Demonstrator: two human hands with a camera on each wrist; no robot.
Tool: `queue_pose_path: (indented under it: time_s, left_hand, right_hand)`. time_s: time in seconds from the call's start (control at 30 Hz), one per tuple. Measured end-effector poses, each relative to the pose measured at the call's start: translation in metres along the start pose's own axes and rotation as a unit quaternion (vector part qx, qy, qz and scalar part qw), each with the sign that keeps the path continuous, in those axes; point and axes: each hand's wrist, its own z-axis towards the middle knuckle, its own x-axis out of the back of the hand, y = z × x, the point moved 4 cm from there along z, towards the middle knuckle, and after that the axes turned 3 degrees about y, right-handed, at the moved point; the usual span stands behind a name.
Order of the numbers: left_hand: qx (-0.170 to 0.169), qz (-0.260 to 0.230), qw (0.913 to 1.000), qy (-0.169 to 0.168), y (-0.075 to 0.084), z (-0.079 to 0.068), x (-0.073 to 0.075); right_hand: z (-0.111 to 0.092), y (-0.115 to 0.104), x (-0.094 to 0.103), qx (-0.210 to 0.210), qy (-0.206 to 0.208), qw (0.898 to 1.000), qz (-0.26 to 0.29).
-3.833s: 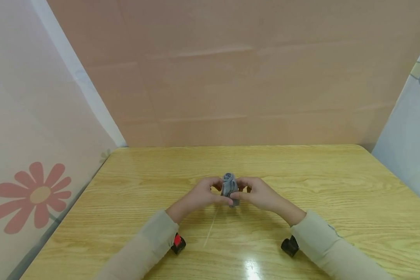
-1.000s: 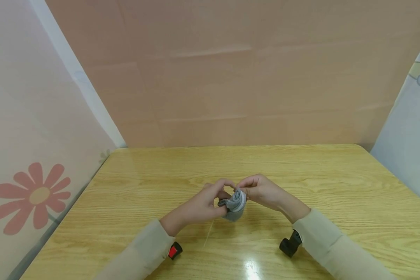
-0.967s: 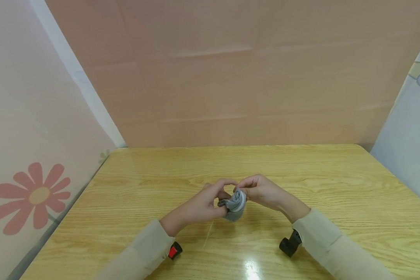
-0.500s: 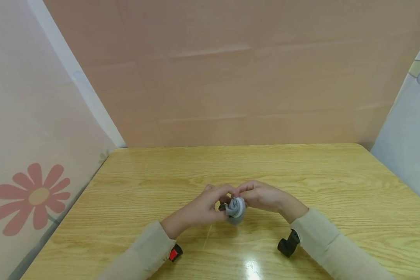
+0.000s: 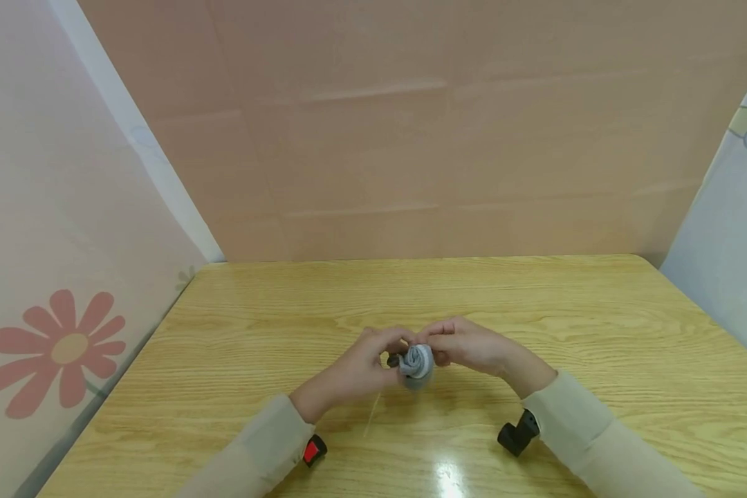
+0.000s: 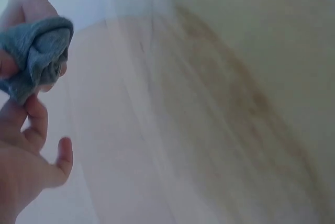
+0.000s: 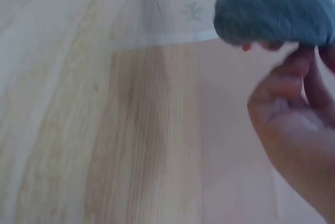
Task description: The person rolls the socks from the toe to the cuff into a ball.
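Note:
A grey rolled-up sock point(image 5: 416, 366) is held between both hands over the middle of the table, its spiral end and pale cuff facing the head camera. The left hand point(image 5: 357, 368) grips it from the left, thumb on the near side and fingers curled behind. At its far right edge the right hand point(image 5: 473, 347) pinches the fabric between thumb and fingers. In the left wrist view the sock point(image 6: 39, 56) shows its folded, fuzzy layers. Its smooth rounded side point(image 7: 267, 17) appears in the right wrist view, above the right hand's fingers point(image 7: 288, 72).
Under the hands is a wood-grain table point(image 5: 274, 297), with a plain tan panel point(image 5: 361, 152) behind its far edge. A wall sheet with a red flower point(image 5: 68, 349) stands on the left. Black wrist cameras point(image 5: 518, 434) hang below the sleeves.
From an upright roll, the sock has been tipped so its spiral end faces the head camera. The right hand has shifted to its far edge, and the loose left flap now looks tucked in.

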Motion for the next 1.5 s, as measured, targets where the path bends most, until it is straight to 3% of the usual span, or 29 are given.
queue_pose_path:
  time_s: [0.07, 0.13, 0.23, 0.3, 0.47, 0.73, 0.83, 0.93, 1.1, 1.23, 1.37, 1.5]
  left_hand:
    - [0.029, -0.022, 0.9987, 0.035, -0.005, -0.001, 0.004]
    - [0.056, -0.034, 0.9948, 0.078, -0.009, -0.002, 0.009]
    - [0.067, -0.027, 0.9885, 0.133, -0.012, -0.003, 0.015]
    - [0.065, -0.011, 0.9865, 0.15, -0.012, -0.002, 0.017]
    - [0.062, 0.03, 0.9854, 0.156, -0.01, 0.001, 0.015]
    - [0.037, 0.053, 0.9795, 0.191, -0.007, 0.001, 0.013]
    - [0.04, 0.02, 0.9764, 0.211, -0.006, -0.001, 0.012]
    - [0.038, -0.029, 0.9727, 0.227, -0.005, -0.002, 0.011]
    - [0.039, -0.1, 0.9735, 0.202, 0.001, 0.0, 0.006]
    - [0.075, -0.16, 0.9687, 0.174, 0.0, 0.001, 0.003]
    - [0.104, -0.214, 0.9613, 0.14, -0.003, 0.003, 0.003]
    - [0.111, -0.25, 0.9543, 0.121, -0.008, 0.005, 0.006]
  right_hand:
    - [-0.001, -0.001, 0.002, -0.011, 0.083, 0.996, -0.017]
    - [-0.002, -0.003, 0.002, -0.019, 0.166, 0.985, -0.034]
    - [-0.005, -0.007, -0.003, -0.022, 0.238, 0.968, -0.077]
    - [-0.005, -0.009, -0.009, -0.02, 0.251, 0.962, -0.107]
    - [-0.004, -0.013, -0.019, -0.005, 0.275, 0.948, -0.159]
    - [-0.005, -0.013, -0.021, 0.003, 0.324, 0.929, -0.178]
    - [-0.004, -0.011, -0.019, -0.016, 0.334, 0.929, -0.16]
    - [-0.002, -0.004, -0.015, -0.05, 0.326, 0.935, -0.132]
    - [0.004, 0.013, -0.011, -0.088, 0.278, 0.953, -0.078]
    - [0.008, 0.021, -0.009, -0.095, 0.246, 0.964, -0.038]
    - [0.008, 0.023, -0.007, -0.069, 0.204, 0.976, -0.024]
    - [0.002, 0.017, -0.005, 0.002, 0.188, 0.981, -0.051]
